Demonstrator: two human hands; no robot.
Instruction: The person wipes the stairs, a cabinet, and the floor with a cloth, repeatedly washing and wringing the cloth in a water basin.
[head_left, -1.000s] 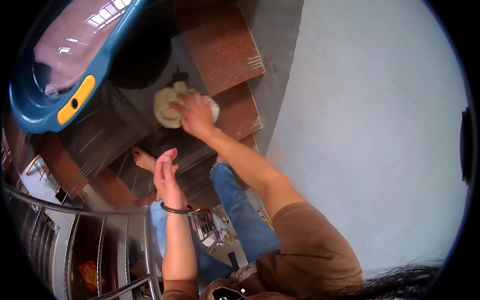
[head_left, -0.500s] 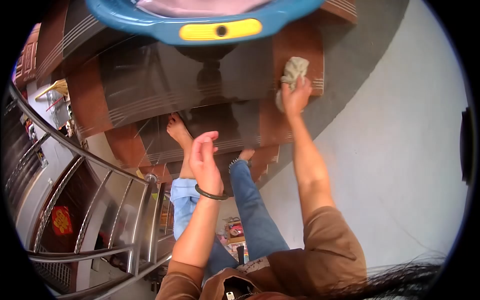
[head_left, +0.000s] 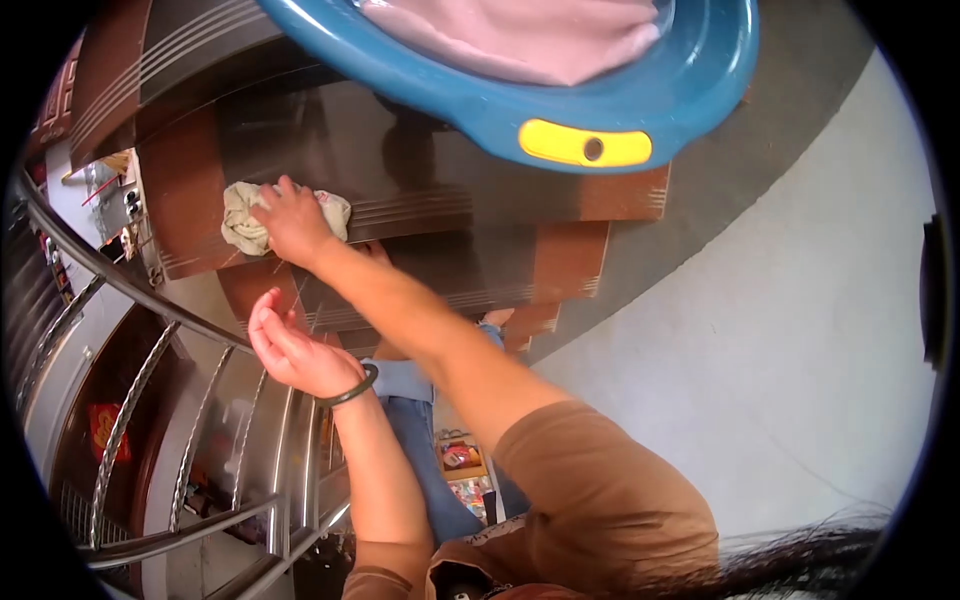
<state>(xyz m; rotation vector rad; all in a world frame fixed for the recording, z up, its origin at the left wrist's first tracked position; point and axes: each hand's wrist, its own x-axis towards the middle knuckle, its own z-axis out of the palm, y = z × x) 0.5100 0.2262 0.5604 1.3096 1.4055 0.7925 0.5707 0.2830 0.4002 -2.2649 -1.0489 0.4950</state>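
Note:
A crumpled pale cloth lies on a dark stair tread close to its left end. On top of it, my right hand presses down with the fingers spread over the fabric. My left hand, with a dark bangle at the wrist, hangs in the air below the cloth, near the railing. Its fingers are loosely curled and apart, and nothing is in them. At the top of the view is a blue basin with a yellow handle patch and pink fabric inside.
A metal railing with twisted bars curves along the left. Reddish-brown and dark steps descend toward my legs. On the right rises a pale wall. Below the stairs, a box of small items shows.
The cloth under my right hand has gone from the right end of the tread to the left end. My left hand has shifted left and lower. The basin appears farther right in the view.

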